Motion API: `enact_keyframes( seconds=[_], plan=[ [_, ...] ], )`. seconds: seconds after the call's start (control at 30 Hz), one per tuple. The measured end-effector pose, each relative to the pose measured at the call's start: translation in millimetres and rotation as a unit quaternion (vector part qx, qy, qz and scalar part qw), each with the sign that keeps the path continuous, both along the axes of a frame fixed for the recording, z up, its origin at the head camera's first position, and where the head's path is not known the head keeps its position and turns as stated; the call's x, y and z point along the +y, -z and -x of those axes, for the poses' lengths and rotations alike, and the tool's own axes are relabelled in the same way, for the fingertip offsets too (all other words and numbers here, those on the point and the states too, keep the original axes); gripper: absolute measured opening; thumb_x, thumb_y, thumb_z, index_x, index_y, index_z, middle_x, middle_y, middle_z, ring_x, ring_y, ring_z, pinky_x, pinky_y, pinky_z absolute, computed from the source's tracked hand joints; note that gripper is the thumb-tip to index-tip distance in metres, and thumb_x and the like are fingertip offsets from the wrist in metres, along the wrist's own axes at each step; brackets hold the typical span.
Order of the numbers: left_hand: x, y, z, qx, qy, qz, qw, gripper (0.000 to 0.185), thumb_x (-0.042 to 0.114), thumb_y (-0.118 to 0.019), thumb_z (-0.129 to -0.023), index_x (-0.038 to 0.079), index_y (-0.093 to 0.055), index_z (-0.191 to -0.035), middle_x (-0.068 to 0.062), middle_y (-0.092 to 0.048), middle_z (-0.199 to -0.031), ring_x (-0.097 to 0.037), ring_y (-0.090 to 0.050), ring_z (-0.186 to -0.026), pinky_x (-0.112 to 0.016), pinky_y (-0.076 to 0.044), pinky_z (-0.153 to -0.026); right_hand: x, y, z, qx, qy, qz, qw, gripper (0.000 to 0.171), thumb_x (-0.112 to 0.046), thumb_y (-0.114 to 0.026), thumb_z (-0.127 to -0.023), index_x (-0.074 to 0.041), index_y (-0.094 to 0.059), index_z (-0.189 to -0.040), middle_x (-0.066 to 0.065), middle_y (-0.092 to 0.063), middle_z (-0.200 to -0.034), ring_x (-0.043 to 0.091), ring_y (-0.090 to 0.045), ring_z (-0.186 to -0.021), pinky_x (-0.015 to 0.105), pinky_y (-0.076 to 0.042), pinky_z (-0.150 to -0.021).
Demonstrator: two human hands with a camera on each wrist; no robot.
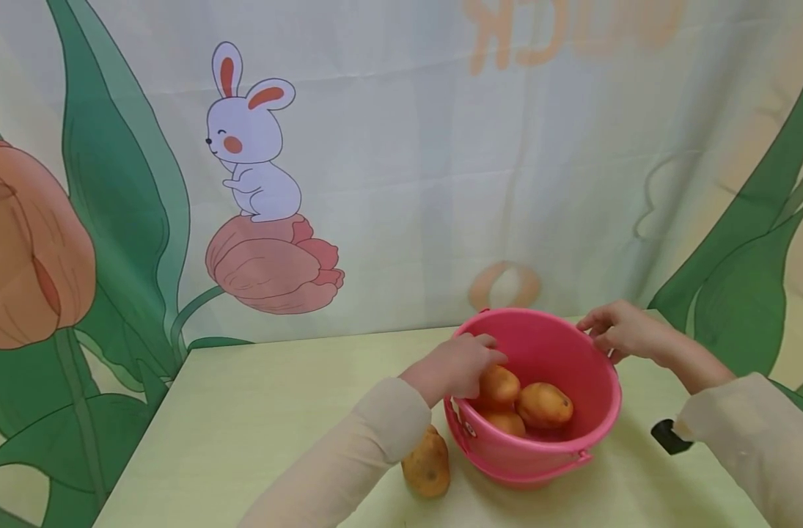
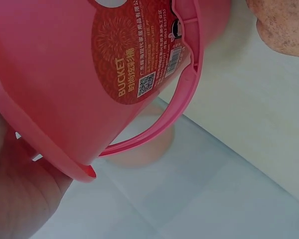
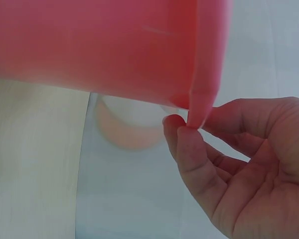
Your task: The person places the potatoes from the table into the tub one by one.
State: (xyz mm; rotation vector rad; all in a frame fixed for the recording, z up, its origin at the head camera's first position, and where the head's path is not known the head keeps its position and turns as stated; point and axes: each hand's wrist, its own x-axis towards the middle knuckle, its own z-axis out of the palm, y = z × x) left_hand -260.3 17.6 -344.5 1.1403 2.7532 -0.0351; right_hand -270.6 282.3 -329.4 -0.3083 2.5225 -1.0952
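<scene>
Open tabletop [image 1: 256, 411] at 9 o'clock of the bucket [image 1: 540, 447], loose potato [image 1: 427, 463] blocking at 7 o'clock, backdrop [image 1: 401, 183] closing off 12 o'clock

One pink bucket [image 1: 540, 455]. Three potatoes inside it [image 1: 544, 405]; one potato [image 1: 427, 465] on the table outside. Two hands [image 1: 459, 364].

head view above, wrist views close beside shared bucket [image 1: 540, 352]

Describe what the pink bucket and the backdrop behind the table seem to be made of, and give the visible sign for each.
The pink bucket looks like moulded plastic, smooth and slightly glossy: it has a thin rolled rim, a one-piece handle and a printed sticker. The backdrop seems to be printed fabric, matte: it shows soft folds and creases across the rabbit and tulip artwork.
</scene>
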Motion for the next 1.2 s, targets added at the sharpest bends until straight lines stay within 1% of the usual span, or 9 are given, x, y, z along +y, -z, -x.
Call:
enact_keyframes(
  seconds=[0.13, 0.37, 0.5, 0.73, 0.83, 0.97, 1.07, 1.2],
  plan=[
    [-0.1, 1.1, -0.1, 0.002, 0.004, -0.001, 1.0, 0.049, 0.014, -0.067, -0.075, 0.027, -0.055, -0.121, 0.003, -0.047, -0.126, -0.014, -0.048, -0.11, -0.024, -0.047, -0.084, -0.2, 0.7, 0.0, 0.001, -0.002, 0.002, 1.0, 0.035, 0.001, -0.048, -0.082, 0.013, -0.048, -0.116, 0.015, -0.063, -0.093, 0.018, -0.062, -0.069, 0.034, -0.054, -0.062],
    [-0.8, 3.2, -0.8, -0.005, -0.005, -0.008, 0.9999, 0.049, 0.015, -0.069, -0.074, 0.026, -0.056, -0.119, 0.003, -0.046, -0.128, -0.015, -0.047, -0.112, -0.025, -0.048, -0.083, -0.3, 1.5, 0.1, 0.004, -0.004, 0.002, 1.0, 0.036, 0.001, -0.048, -0.082, 0.013, -0.048, -0.116, 0.016, -0.063, -0.093, 0.019, -0.062, -0.07, 0.033, -0.054, -0.062],
    [-1.4, 4.3, -0.8, -0.005, -0.004, -0.012, 0.9999, 0.048, 0.015, -0.069, -0.074, 0.025, -0.056, -0.119, 0.003, -0.046, -0.128, -0.015, -0.048, -0.111, -0.025, -0.049, -0.083, -0.6, 1.1, 0.1, 0.003, -0.004, 0.002, 1.0, 0.036, 0.001, -0.047, -0.082, 0.013, -0.048, -0.116, 0.015, -0.063, -0.093, 0.019, -0.062, -0.069, 0.033, -0.054, -0.062],
    [-2.9, 2.0, -1.9, -0.011, -0.003, -0.022, 0.9997, 0.046, 0.014, -0.068, -0.074, 0.024, -0.057, -0.118, 0.003, -0.047, -0.128, -0.015, -0.048, -0.112, -0.025, -0.048, -0.083, -2.1, 0.3, -0.6, 0.003, -0.005, 0.0, 1.0, 0.036, 0.0, -0.047, -0.083, 0.013, -0.046, -0.117, 0.017, -0.062, -0.095, 0.018, -0.062, -0.071, 0.033, -0.054, -0.063],
    [-4.8, 0.5, -2.1, -0.016, 0.003, -0.035, 0.9993, 0.044, 0.013, -0.066, -0.076, 0.022, -0.057, -0.118, 0.002, -0.047, -0.128, -0.015, -0.047, -0.113, -0.025, -0.047, -0.086, -2.5, 0.6, -0.6, 0.003, -0.007, 0.0, 1.0, 0.037, 0.0, -0.048, -0.083, 0.014, -0.046, -0.117, 0.017, -0.062, -0.095, 0.018, -0.062, -0.071, 0.033, -0.054, -0.063],
    [-9.0, -2.7, -2.0, -0.024, 0.013, -0.065, 0.9975, 0.04, 0.014, -0.062, -0.079, 0.019, -0.057, -0.118, 0.001, -0.049, -0.126, -0.014, -0.048, -0.112, -0.024, -0.045, -0.088, -2.0, 0.8, 0.0, 0.002, -0.006, -0.002, 1.0, 0.036, 0.0, -0.047, -0.083, 0.013, -0.046, -0.117, 0.017, -0.063, -0.094, 0.017, -0.062, -0.07, 0.033, -0.054, -0.062],
    [-12.6, -6.4, -2.5, -0.027, 0.015, -0.089, 0.9955, 0.039, 0.017, -0.063, -0.079, 0.018, -0.057, -0.118, 0.001, -0.049, -0.124, -0.012, -0.048, -0.111, -0.023, -0.045, -0.088, -1.9, 0.4, 0.5, 0.003, -0.004, -0.004, 1.0, 0.036, 0.0, -0.048, -0.083, 0.013, -0.047, -0.117, 0.017, -0.063, -0.094, 0.017, -0.062, -0.07, 0.033, -0.054, -0.062],
    [-16.7, -12.9, -3.9, -0.028, 0.012, -0.108, 0.9937, 0.038, 0.02, -0.064, -0.079, 0.02, -0.057, -0.117, 0.003, -0.05, -0.123, -0.011, -0.047, -0.112, -0.023, -0.045, -0.088, -1.8, 0.0, 0.8, 0.003, -0.001, -0.005, 1.0, 0.036, 0.0, -0.048, -0.083, 0.013, -0.047, -0.117, 0.017, -0.063, -0.094, 0.017, -0.061, -0.07, 0.034, -0.054, -0.063]
  ],
)
